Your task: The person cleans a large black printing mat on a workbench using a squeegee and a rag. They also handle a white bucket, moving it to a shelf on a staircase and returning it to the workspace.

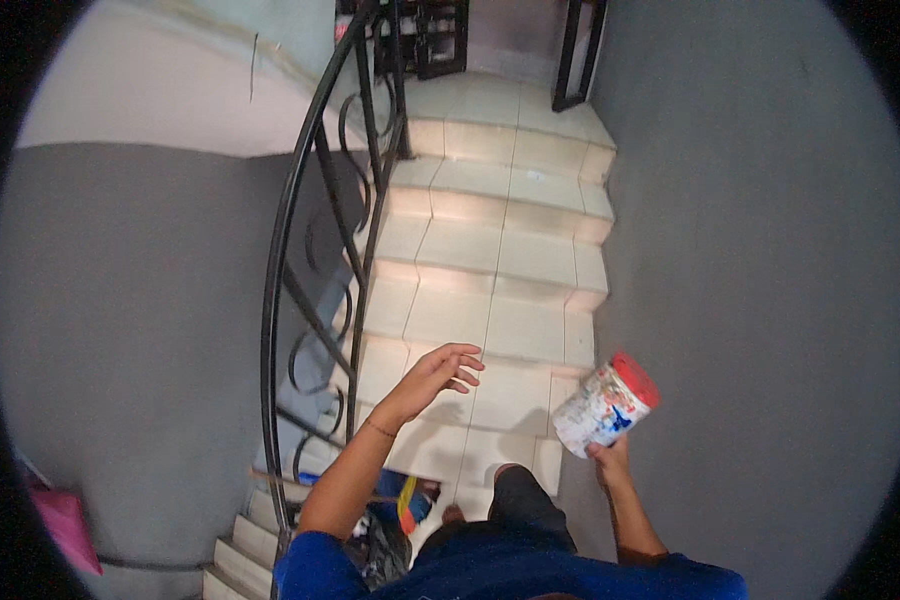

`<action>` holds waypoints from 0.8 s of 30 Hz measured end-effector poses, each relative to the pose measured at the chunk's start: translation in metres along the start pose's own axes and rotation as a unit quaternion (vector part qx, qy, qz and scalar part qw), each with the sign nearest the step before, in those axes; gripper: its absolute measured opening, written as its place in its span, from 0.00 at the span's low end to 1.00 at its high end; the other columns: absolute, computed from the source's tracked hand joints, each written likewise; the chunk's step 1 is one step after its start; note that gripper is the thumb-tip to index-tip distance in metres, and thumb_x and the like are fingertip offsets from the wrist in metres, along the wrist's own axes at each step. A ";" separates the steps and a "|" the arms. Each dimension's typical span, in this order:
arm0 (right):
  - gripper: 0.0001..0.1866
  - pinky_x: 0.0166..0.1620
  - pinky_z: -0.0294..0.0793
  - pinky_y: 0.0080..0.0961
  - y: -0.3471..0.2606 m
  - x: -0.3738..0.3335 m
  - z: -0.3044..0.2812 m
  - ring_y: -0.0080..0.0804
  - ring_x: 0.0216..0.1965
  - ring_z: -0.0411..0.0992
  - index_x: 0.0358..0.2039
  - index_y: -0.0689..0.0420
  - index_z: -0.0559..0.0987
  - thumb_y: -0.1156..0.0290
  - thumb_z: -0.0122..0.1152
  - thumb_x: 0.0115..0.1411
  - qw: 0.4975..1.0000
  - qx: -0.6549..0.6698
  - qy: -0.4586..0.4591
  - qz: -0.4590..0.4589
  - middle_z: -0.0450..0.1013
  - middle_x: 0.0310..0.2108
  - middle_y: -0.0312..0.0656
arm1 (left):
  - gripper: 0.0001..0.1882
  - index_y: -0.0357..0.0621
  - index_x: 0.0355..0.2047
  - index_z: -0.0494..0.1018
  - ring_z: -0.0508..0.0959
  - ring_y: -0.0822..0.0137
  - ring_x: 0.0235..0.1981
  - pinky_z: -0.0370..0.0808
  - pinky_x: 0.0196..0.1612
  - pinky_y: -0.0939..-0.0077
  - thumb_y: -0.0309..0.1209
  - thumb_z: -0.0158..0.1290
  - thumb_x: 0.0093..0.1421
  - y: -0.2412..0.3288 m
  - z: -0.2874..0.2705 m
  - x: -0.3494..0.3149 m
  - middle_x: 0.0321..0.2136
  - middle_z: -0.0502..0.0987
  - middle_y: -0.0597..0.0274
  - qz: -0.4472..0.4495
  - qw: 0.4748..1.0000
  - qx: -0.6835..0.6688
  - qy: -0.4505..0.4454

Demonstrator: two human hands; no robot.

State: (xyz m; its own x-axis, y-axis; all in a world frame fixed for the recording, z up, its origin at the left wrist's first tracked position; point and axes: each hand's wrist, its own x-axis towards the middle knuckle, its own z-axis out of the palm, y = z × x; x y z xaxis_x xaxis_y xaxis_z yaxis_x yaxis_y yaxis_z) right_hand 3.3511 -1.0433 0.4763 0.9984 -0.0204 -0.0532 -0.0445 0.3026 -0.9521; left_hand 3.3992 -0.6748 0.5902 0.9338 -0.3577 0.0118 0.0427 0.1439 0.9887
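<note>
In my right hand [610,458] is a white cylindrical canister [602,410] with a red lid and coloured print. I grip it near its lower end, and it tilts with the lid up and to the right, close to the grey wall. My left hand [447,372] hangs in the air over the tiled steps, fingers loosely spread, with nothing in it. Left of that hand runs the black metal railing [273,290], which it does not touch.
Cream tiled stairs [490,320] rise ahead to a landing with a dark-framed door [577,60]. A grey wall [750,250] bounds the right side. Beside my legs lie a black plastic bag [385,548] and a yellow item [406,500]. A pink object [65,525] is at lower left.
</note>
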 end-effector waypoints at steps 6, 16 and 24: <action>0.54 0.60 0.66 0.37 -0.053 0.187 -0.032 0.38 0.55 0.68 0.60 0.58 0.57 0.76 0.79 0.33 0.998 -0.044 -0.038 -0.027 0.68 0.53 0.44 | 0.29 0.37 0.57 0.66 0.78 0.59 0.43 0.75 0.48 0.67 0.50 0.45 0.68 -0.162 -0.107 0.193 0.47 0.76 0.52 -0.144 0.966 0.164 0.139; 0.62 0.63 0.61 0.37 -0.201 0.348 0.103 0.40 0.58 0.64 0.64 0.57 0.52 0.71 0.82 0.29 0.993 -0.034 -0.022 -0.114 0.63 0.57 0.44 | 0.33 0.34 0.52 0.68 0.72 0.46 0.51 0.69 0.52 0.57 0.51 0.48 0.59 -0.196 -0.138 -0.032 0.51 0.72 0.42 -0.473 0.820 0.090 0.310; 0.53 0.61 0.62 0.35 -0.294 0.485 0.194 0.38 0.57 0.65 0.65 0.57 0.54 0.75 0.74 0.38 0.996 0.081 -0.005 -0.046 0.65 0.56 0.42 | 0.23 0.38 0.45 0.72 0.75 0.45 0.43 0.73 0.44 0.56 0.43 0.51 0.58 -0.082 -0.216 0.115 0.43 0.75 0.42 -0.454 0.821 0.059 0.341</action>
State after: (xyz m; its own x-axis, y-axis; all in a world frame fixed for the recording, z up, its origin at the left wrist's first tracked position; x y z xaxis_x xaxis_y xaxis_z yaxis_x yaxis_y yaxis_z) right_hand 3.8556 -0.9569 0.7893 0.9983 -0.0458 0.0364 0.0531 0.4491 -0.8919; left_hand 3.5795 -0.5280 0.4778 0.5199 0.3377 -0.7847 0.8337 -0.0001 0.5523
